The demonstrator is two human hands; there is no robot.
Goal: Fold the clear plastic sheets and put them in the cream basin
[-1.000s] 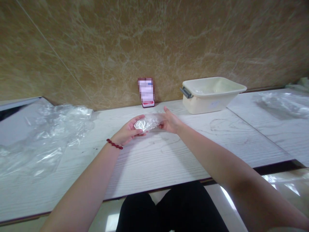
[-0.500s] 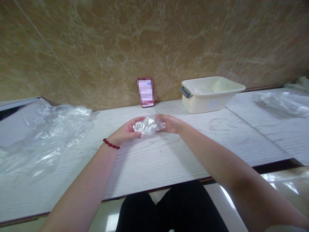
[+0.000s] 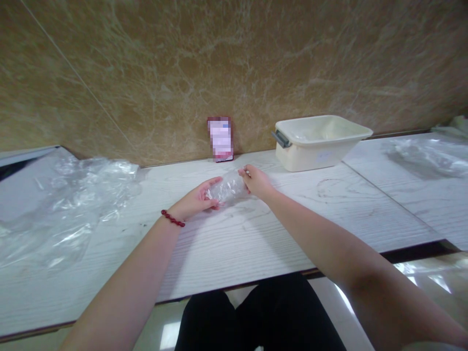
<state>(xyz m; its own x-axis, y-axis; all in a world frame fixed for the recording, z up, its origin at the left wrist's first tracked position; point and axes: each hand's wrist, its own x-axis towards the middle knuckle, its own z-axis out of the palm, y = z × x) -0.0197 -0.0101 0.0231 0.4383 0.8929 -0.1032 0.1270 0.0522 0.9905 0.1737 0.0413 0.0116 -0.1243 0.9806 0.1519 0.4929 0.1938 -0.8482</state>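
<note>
A small crumpled clear plastic bag (image 3: 229,187) is held between both hands just above the white table (image 3: 234,243). My left hand (image 3: 195,202), with a red bead bracelet on its wrist, grips the bag's left end with curled fingers. At the bag's right end my right hand (image 3: 257,181) pinches its upper corner. The bag looks bunched into a short roll; whether anything is inside it I cannot tell.
A heap of clear plastic bags (image 3: 69,204) lies on the left of the table. A cream plastic tub (image 3: 318,141) with a grey handle stands at the back right. A small phone-like object (image 3: 220,139) leans on the marble wall. More plastic (image 3: 427,153) lies far right.
The bag has been bunched tighter and tilted, its right end now higher. My right hand went from flat beside it to pinching its upper right corner. The left hand barely moved.
</note>
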